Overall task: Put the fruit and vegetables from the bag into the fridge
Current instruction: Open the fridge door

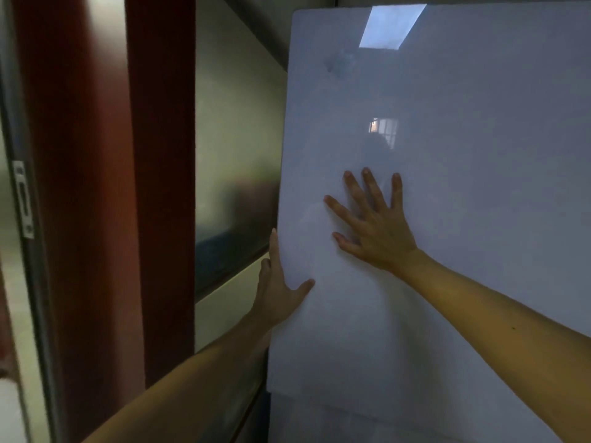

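A glossy white fridge door (pixel 463 155) fills the right half of the view, with a lower door section (pixel 351 420) beneath it. My left hand (pixel 278 282) grips the door's left edge, fingers wrapped behind it and thumb on the front. My right hand (pixel 374 225) lies flat on the door front with fingers spread. No bag, fruit or vegetables are in view.
A dark red door frame (pixel 160 187) and a frosted glass panel (pixel 236 155) stand close on the left of the fridge. A metal door edge with a latch plate (pixel 24 199) runs along the far left.
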Tool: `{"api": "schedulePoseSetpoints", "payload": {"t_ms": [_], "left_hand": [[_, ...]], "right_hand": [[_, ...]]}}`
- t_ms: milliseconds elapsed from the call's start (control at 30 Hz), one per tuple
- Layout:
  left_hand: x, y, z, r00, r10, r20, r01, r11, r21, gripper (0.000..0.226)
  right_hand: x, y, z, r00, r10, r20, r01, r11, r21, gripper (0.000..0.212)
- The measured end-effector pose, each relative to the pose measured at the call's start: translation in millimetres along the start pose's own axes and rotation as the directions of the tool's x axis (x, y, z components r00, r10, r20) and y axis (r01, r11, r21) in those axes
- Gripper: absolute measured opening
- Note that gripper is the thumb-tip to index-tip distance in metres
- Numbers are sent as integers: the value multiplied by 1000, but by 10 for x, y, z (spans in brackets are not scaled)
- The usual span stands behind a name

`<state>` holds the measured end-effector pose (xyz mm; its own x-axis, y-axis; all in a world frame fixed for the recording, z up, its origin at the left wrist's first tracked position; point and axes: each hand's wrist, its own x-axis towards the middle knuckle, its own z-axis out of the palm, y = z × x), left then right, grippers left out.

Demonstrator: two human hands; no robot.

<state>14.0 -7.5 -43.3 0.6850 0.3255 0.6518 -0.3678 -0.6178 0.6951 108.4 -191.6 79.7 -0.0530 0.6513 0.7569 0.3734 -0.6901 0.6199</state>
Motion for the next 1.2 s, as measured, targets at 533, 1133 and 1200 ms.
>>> {"api": "schedulePoseSetpoints", "payload": {"t_ms": [533, 1133, 1200], "left_hand": [[-513, 515, -276, 996, -61, -67, 64, 997, 46, 119], [-1225, 1200, -432, 974, -187, -130, 214, 948, 237, 125], [-1298, 1245, -455, 977, -170, -129, 195, 957, 214, 124]], "right_hand": [[-100, -100, -584, 998, 33, 49, -38, 994, 100, 70], [-255, -112, -1479, 976, 84, 202, -103, 991, 89, 78], [-251, -144, -1618, 965, 106, 240, -132, 987, 94, 80]]}}
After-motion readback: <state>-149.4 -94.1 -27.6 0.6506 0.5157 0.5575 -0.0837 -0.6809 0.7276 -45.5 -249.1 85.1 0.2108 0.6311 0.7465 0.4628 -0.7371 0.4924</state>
